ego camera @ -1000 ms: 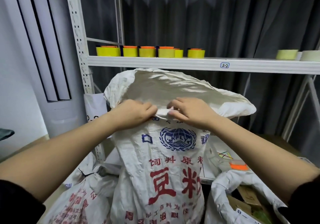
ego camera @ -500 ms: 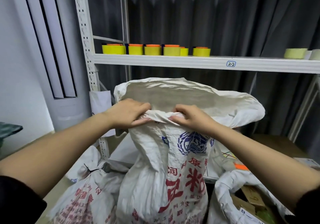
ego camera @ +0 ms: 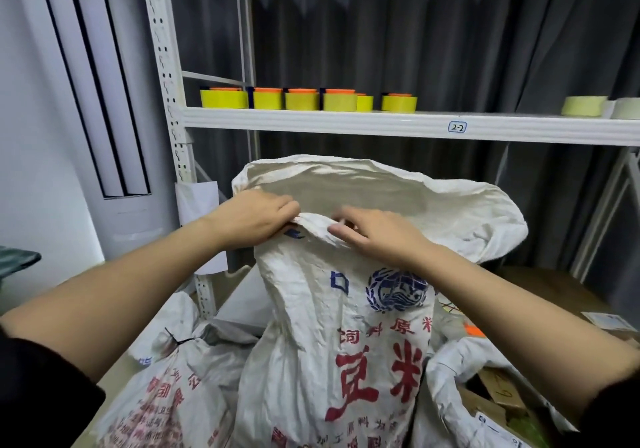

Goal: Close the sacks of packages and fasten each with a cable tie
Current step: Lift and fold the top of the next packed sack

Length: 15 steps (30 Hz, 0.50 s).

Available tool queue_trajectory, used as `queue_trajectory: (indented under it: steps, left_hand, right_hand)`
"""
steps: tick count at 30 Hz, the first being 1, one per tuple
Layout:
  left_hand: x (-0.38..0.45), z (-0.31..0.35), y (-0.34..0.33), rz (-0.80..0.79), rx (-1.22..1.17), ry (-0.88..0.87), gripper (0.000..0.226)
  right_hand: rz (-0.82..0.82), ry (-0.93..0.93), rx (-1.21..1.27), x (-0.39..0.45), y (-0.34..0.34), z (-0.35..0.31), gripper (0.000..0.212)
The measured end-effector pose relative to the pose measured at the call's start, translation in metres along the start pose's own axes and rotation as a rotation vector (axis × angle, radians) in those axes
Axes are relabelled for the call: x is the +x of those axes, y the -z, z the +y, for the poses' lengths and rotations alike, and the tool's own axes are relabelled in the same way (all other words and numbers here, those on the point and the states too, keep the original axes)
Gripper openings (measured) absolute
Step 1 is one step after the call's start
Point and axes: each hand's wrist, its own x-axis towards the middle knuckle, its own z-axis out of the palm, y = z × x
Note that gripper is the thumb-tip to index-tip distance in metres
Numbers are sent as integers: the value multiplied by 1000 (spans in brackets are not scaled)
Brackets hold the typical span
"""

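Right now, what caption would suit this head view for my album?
Both hands, left hand and right hand, gather the open white sack rim below a shelf of yellow tape rolls.

Both arms outstretched, left grip (ego camera: pixel 258 217) and right grip (ego camera: pixel 374 233) curled, knuckles up

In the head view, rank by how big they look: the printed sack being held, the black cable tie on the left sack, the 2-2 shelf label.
1. printed sack
2. and 3. black cable tie and 2-2 shelf label look alike; the label sits farther away, so unranked.
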Motion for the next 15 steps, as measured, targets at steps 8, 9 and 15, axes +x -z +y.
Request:
queue_trajectory:
  steps: [8,9,15]
  left_hand:
    - [-12,22,3,181,69,28,39]
    - [-22,32,0,252,47,146,41]
    - [-8,111,2,414,-849,1210,45]
  right_hand:
    - [-89,-67,426,20,-10,-16,27]
    - [-41,-65,409,18,-12,-14,21]
    - [242,-55,28,11,-23,-27,24]
